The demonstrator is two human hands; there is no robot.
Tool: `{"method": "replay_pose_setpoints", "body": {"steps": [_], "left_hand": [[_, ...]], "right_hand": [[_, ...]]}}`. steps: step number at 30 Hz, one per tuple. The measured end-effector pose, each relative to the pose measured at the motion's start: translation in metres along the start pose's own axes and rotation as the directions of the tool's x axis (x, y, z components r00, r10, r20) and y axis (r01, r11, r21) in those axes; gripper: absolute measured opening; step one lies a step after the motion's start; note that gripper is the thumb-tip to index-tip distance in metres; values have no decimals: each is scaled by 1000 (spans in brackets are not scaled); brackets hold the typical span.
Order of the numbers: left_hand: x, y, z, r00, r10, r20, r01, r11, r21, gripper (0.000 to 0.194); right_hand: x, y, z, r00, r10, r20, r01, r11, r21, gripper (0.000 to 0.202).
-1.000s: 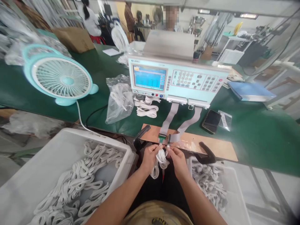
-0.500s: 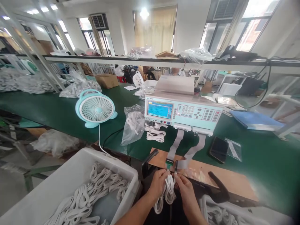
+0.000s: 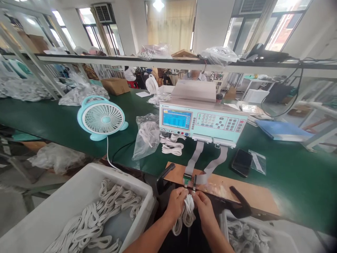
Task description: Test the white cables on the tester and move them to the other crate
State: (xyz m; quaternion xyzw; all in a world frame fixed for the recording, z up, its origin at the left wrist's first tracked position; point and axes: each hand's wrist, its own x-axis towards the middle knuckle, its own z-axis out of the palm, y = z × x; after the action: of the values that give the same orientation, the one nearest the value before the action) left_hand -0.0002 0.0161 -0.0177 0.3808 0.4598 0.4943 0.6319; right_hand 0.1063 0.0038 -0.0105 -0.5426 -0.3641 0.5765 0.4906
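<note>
A coiled white cable (image 3: 189, 211) hangs between my two hands below the wooden board's front edge. My left hand (image 3: 176, 205) pinches one end of it, just under a small green circuit board (image 3: 187, 180) with a socket. The fingers of my right hand (image 3: 204, 208) are closed on the other end, below a dark upright connector (image 3: 195, 182). Metal plug tips show above my fingertips at both sockets; how deep they sit I cannot tell. Grey ribbon cables (image 3: 194, 160) run from the sockets up to a light-blue tester (image 3: 205, 123) with a lit screen.
A white bin (image 3: 86, 175) of coiled cables stands at left, another bin (image 3: 223, 225) at lower right. Black clamps (image 3: 240, 203) grip the wooden board (image 3: 255, 193). A fan (image 3: 102, 117), bagged cable (image 3: 147, 135), phone (image 3: 242, 162) and blue folder (image 3: 284, 129) lie on the green table.
The tester's screen has switched from lines of text to a table-like display. The whole view has shifted slightly, while both hands stay at the sockets with the cable.
</note>
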Motion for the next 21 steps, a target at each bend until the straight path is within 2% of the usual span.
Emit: {"method": "replay_pose_setpoints", "body": {"steps": [3,6,7,8,10,11,12,13,16,17,19,21], "left_hand": [[-14,1,5,998,-68,-13,67,998,-14,36],[-24,2,5,976,-213,-34,210,975,-67,39],[-26,2,4,964,-266,-25,262,958,-115,39],[-27,1,3,951,-310,-4,305,937,-172,39],[-27,-1,4,936,-348,46,347,895,-281,36],[-27,-3,6,934,-352,68,355,879,-317,34],[-27,-5,10,933,-350,85,358,870,-340,33],[-26,-7,15,934,-344,97,356,866,-350,32],[-28,-10,34,946,-314,82,323,893,-313,32],[-29,-10,39,951,-299,78,309,911,-273,30],[-34,-8,45,968,-234,92,246,959,-144,24],[-40,-5,40,991,-87,98,81,994,69,27]], "right_hand": [[-11,-13,-18,996,15,89,-7,996,-93,30],[-26,-26,-71,966,116,229,-35,943,-331,20],[-32,-28,-93,949,170,265,-30,886,-463,17],[-39,-29,-115,945,211,251,-16,793,-609,16],[-56,-27,-148,976,184,114,-12,572,-820,14],[-65,-24,-156,989,139,59,-19,506,-862,11],[-73,-20,-158,994,101,36,-20,505,-863,10],[-80,-16,-153,995,89,50,-9,569,-823,15],[-86,0,-115,959,121,255,19,873,-488,37],[-83,5,-100,950,102,296,24,919,-394,42],[-76,17,-75,960,61,273,5,972,-236,37],[-69,28,-63,972,103,210,-100,995,-26,31]]}}
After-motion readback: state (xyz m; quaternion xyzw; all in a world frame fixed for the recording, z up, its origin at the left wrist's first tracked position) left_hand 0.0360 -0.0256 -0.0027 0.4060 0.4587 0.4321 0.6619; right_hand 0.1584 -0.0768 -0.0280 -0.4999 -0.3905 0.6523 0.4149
